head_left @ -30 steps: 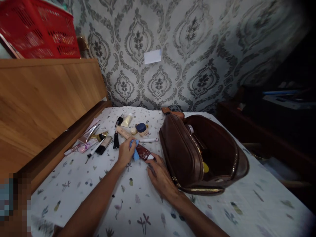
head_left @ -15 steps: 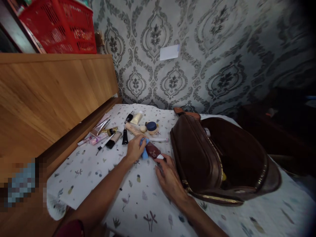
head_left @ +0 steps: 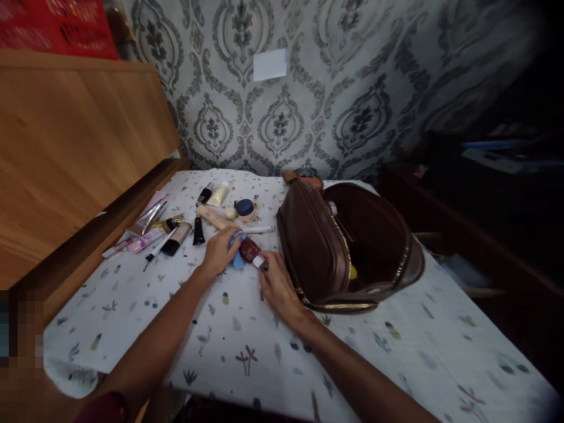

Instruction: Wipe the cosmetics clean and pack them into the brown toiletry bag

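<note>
A small dark red bottle (head_left: pixel 249 250) with a white end lies slantwise between my hands, low over the tablecloth. My left hand (head_left: pixel 218 252) is closed round a light blue cloth (head_left: pixel 238 260) at the bottle's far end; part of the cloth hangs below the fingers. My right hand (head_left: pixel 279 286) grips the white end, its fingertips partly hidden. Just beyond my left hand lie a white pen-like stick (head_left: pixel 261 229), a beige tube (head_left: pixel 212 217) and a round jar with a blue lid (head_left: pixel 245 208). A small black tube (head_left: pixel 198 231) rests to the left.
An open brown leather bag (head_left: pixel 315 252) stands right of my hands. Several cosmetics, among them a foundation bottle (head_left: pixel 176 239), lie at the left on the patterned cloth (head_left: pixel 145 317). A wooden cabinet (head_left: pixel 83 117) bounds the left side, with a patterned wall (head_left: pixel 282 129) behind.
The view has shifted, so everything sits further left and higher in the picture. Both hands keep hold of the bottle and cloth, with the white end showing a little more.
</note>
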A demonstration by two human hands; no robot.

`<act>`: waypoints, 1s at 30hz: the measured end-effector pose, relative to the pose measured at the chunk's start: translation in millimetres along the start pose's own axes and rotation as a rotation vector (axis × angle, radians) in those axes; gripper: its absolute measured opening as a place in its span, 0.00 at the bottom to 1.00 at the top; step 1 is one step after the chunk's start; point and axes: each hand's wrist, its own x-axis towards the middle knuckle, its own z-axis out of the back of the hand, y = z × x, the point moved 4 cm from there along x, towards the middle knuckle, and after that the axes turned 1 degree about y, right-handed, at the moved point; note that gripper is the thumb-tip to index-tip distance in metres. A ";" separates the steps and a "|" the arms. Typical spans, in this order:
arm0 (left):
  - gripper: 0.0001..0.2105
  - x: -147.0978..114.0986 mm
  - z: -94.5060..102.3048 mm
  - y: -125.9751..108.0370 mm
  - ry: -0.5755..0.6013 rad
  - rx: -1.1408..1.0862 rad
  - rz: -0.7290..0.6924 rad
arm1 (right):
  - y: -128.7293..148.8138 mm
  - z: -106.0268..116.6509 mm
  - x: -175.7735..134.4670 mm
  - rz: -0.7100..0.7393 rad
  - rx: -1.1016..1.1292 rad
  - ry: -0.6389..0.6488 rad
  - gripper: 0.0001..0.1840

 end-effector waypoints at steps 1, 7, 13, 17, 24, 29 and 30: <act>0.13 -0.4 -1.1 -1.6 0.009 0.018 -0.007 | -0.2 -0.8 -0.3 -0.005 0.007 0.002 0.24; 0.13 -3.1 8.9 -24.0 -0.099 0.240 -0.076 | -1.4 -1.1 -0.6 -0.044 0.064 -0.039 0.34; 0.13 -14.9 -6.5 -70.1 0.250 0.317 -0.524 | -3.0 -0.1 -1.8 -0.069 0.156 -0.125 0.40; 0.19 -18.7 -13.1 -76.6 0.411 0.450 -0.553 | -2.5 0.8 -3.2 -0.094 0.203 -0.131 0.42; 0.12 -22.2 -18.5 -75.7 0.381 0.624 -0.566 | 6.2 6.7 -2.1 -0.086 0.249 -0.087 0.43; 0.11 -17.9 -12.0 -70.8 0.232 0.550 -0.632 | 12.1 11.9 0.0 -0.095 0.254 -0.056 0.42; 0.10 -16.1 -6.4 -71.9 0.174 0.475 -0.620 | 12.7 12.5 0.6 -0.097 0.265 -0.053 0.41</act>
